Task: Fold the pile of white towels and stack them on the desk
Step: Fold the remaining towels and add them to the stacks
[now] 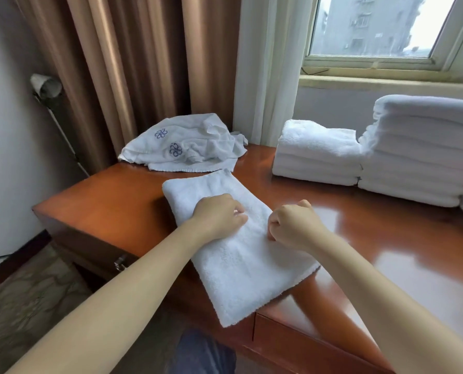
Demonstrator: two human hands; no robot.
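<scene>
A white towel (233,255), folded into a long strip, lies slantwise across the front of the wooden desk (111,195), its near end hanging over the edge. My left hand (219,215) rests on the strip's middle with its fingers loosely bent. At the strip's right edge my right hand (292,225) is curled into a fist and pinches the cloth. A crumpled pile of white towels (190,144) with blue flower marks sits at the back left. Two stacks of folded towels stand at the back right, a low stack (316,155) and a taller stack (422,147).
Brown curtains (133,63) hang behind the desk, and a window (373,25) is at the back right. Bare glossy desk top (386,238) stretches to the right of the towel. A drawer front (292,344) faces me below the desk edge.
</scene>
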